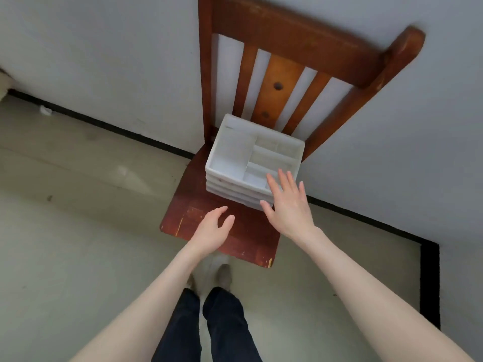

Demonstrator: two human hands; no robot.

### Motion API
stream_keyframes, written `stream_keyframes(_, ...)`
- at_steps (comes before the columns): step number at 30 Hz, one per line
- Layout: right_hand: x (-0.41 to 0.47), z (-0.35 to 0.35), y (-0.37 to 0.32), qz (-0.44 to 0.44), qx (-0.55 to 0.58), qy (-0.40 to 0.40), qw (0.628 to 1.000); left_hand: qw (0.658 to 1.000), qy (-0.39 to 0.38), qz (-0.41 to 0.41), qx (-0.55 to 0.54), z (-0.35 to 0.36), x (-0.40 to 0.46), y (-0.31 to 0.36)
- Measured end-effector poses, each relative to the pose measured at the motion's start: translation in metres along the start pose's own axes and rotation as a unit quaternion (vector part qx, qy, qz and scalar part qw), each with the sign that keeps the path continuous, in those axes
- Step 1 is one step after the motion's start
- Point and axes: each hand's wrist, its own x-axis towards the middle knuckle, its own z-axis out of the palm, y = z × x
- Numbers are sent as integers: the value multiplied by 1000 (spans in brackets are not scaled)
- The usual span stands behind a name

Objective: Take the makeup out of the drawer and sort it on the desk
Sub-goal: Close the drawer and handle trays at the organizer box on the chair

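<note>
A white plastic organiser (pixel 230 158) with small drawers on its front and divided compartments on top stands at the back of a wooden chair seat (pixel 198 212). The top compartments look bare; no makeup shows. My right hand (pixel 287 205) hovers with straight, spread fingers over the organiser's front right corner. Over the seat in front of the organiser is my left hand (pixel 211 231), fingers loosely extended and holding nothing.
The brown chair's slatted back (pixel 282 82) leans toward a white wall (pixel 104 61). A black skirting strip (pixel 379 223) runs along the pale floor (pixel 65 205). My legs in dark trousers (pixel 222 322) stand just before the seat.
</note>
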Motion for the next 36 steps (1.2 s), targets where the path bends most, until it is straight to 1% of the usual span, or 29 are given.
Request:
stream_keyframes(1,16,8,6,2,-8,1,1000,991,-16,-69,-116,4,17,-1)
stream_keyframes(2,31,17,11,4,-16,1,1000,958,-39,-142,-245,9,32,-1)
stream_keyframes(3,44,25,16,4,-26,1,1000,910,-58,-196,-361,14,46,-2)
stream_keyframes(4,56,34,20,2,-37,0,999,869,-69,-220,-438,19,60,-2)
stream_keyframes(7,77,59,27,-16,-66,-5,998,792,-62,-235,-560,34,96,-2)
stream_keyframes(10,81,76,31,-22,-71,35,997,723,-47,-235,-647,44,126,0)
stream_keyframes(12,82,85,32,-24,-75,63,995,687,-34,-229,-689,47,141,0)
stream_keyframes(14,83,89,31,-22,-81,75,994,661,-29,-221,-716,50,149,-2)
stream_keyframes(21,82,92,34,-19,-83,69,994,638,-29,-214,-739,57,159,-12)
stream_keyframes(22,82,92,34,-18,-82,66,994,641,-26,-216,-736,57,160,-14)
stream_keyframes(25,83,91,34,-18,-83,62,994,658,-22,-226,-718,57,157,-19)
stream_keyframes(28,82,91,34,-17,-85,58,995,668,-34,-235,-705,57,150,-29)
stream_keyframes(32,82,90,33,-17,-89,49,995,703,-41,-248,-665,61,128,-51)
stream_keyframes(36,80,90,31,-12,-84,50,995,717,-33,-261,-646,68,100,-79)
